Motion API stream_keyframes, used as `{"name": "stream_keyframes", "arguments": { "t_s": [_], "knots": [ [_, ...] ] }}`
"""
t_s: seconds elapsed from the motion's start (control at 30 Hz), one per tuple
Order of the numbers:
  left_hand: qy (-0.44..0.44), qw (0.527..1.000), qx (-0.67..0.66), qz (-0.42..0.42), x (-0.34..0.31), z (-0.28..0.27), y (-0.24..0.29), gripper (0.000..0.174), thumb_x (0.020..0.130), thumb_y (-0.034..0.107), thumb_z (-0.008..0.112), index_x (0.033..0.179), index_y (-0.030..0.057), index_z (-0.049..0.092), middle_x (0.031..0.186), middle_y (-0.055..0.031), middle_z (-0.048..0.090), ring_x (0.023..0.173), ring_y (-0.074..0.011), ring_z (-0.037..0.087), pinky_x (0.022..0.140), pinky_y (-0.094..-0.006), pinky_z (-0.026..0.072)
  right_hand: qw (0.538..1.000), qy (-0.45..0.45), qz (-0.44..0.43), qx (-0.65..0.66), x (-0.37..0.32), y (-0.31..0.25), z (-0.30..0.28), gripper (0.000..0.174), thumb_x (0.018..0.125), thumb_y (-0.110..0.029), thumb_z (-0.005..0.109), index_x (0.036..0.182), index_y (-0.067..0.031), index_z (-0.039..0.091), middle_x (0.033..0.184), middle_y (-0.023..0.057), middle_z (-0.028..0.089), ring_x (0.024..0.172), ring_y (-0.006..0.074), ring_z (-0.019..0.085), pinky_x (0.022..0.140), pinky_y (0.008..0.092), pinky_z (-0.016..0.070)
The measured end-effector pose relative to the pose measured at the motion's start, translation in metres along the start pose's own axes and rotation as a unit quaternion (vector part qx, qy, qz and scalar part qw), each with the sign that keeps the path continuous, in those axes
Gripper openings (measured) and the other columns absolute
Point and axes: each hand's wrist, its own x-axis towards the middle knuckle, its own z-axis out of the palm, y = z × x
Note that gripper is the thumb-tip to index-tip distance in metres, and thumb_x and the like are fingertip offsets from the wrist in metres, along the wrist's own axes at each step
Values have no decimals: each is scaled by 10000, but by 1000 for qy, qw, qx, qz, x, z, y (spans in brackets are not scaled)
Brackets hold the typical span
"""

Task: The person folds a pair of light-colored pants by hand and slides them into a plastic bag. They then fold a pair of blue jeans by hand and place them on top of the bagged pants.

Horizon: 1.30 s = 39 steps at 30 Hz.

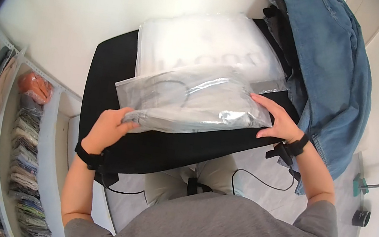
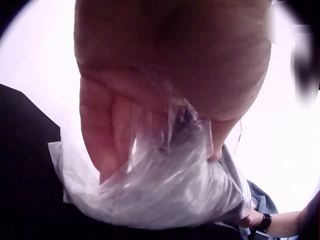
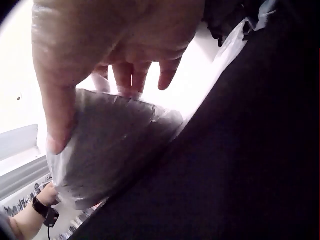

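Observation:
A filled clear plastic bag point(image 1: 201, 103), with pale folded contents, lies across the front of the black table point(image 1: 155, 150). At its left end my left hand point(image 1: 112, 126) grips the plastic, with the thumb on top; the left wrist view shows crinkled film gathered under the palm point(image 2: 170, 65). My right hand point(image 1: 279, 122) holds the other end between thumb and spread fingers. In the right wrist view the thumb point(image 3: 60, 120) lies along one side of the bag point(image 3: 115, 145) and the fingers reach over its far edge.
Behind lies a larger stack of white plastic bags point(image 1: 201, 42) with faint grey lettering. Blue jeans point(image 1: 337, 81) hang over the table's right side. Shelves point(image 1: 50, 147) full of folded, bagged clothes stand at the left, with an orange bundle point(image 1: 36, 87) on top. A cable point(image 1: 263, 182) loops below the right wrist.

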Motion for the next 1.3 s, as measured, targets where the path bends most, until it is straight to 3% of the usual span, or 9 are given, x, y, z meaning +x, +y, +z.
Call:
{"name": "stream_keyframes", "arguments": {
  "t_s": [0.2, 0.33, 0.4, 0.47, 0.57, 0.7, 0.83, 1.0, 1.3],
  "knots": [
    [11, 981, -194, 9, 35, -37, -13, 303, 860, 214, 629, 1026, -38, 600, 823, -39, 627, 779, -94, 541, 729, -261, 454, 991, 93, -25, -91, 57, 15, -5, 795, 594, -136, 824, 1302, -83, 466, 1298, 130, 473, 1214, 307, 420, 1042, 367, 332],
    [52, 982, -181, -4, 60, -79, -13, 374, 888, 316, 613, 1028, -30, 616, 912, -21, 629, 860, -92, 528, 807, -261, 436, 984, 173, -50, -11, 99, 23, -20, 615, 718, -131, 763, 1267, -57, 496, 1247, 115, 526, 1135, 253, 503, 987, 345, 384],
    [65, 982, -176, -27, 60, -114, -5, 397, 887, 356, 607, 1019, -18, 635, 896, -14, 638, 839, -88, 536, 797, -254, 435, 991, 56, 75, 94, 107, -6, -41, 473, 828, -194, 694, 1238, -36, 519, 1178, 88, 587, 1046, 181, 547, 935, 314, 417],
    [40, 975, -211, -52, 49, -145, 10, 394, 890, 360, 594, 1000, -14, 650, 889, -34, 658, 802, -106, 572, 775, -256, 446, 991, 78, 25, 102, 102, -43, -48, 411, 919, -279, 587, 1223, -10, 526, 1133, 68, 614, 1002, 137, 549, 906, 289, 427],
    [-13, 913, -392, -112, 35, -159, 16, 369, 871, 330, 616, 956, -27, 661, 876, -94, 678, 755, -159, 629, 734, -277, 480, 966, 89, 30, 240, 93, -77, -39, 438, 974, -315, 469, 1240, 33, 488, 1140, 95, 596, 1010, 142, 556, 901, 300, 440],
    [-24, 875, -432, -217, 32, -119, -31, 344, 838, 315, 669, 944, -13, 672, 895, -90, 675, 774, -160, 629, 726, -286, 489, 868, 47, 208, 449, 80, -65, 4, 522, 948, -410, 494, 1206, 44, 509, 1116, 122, 608, 1006, 163, 579, 879, 284, 454],
    [-96, 825, -439, -343, 33, -34, -105, 412, 900, 464, 538, 987, 72, 633, 916, -40, 658, 782, -157, 609, 721, -302, 493, 830, 15, 393, 395, 75, -1, 63, 485, 954, -409, 474, 1138, 32, 558, 1067, 92, 627, 918, 139, 587, 794, 285, 474],
    [99, 839, -412, -341, -37, 11, -105, 541, 864, 536, 555, 1089, 45, 516, 851, -69, 634, 754, -136, 596, 692, -286, 502, 794, 35, 376, 476, 42, -19, 53, 411, 974, -371, 433, 1114, -13, 580, 1021, 66, 637, 903, 130, 584, 808, 265, 455],
    [81, 869, -334, -357, -89, 46, -56, 568, 865, 484, 589, 1123, -20, 555, 851, -33, 632, 800, -94, 584, 737, -224, 451, 801, 52, 369, 469, -5, -43, 75, 288, 931, -295, 545, 1020, -23, 580, 920, 9, 615, 823, 83, 563, 785, 247, 457]
  ]
}}
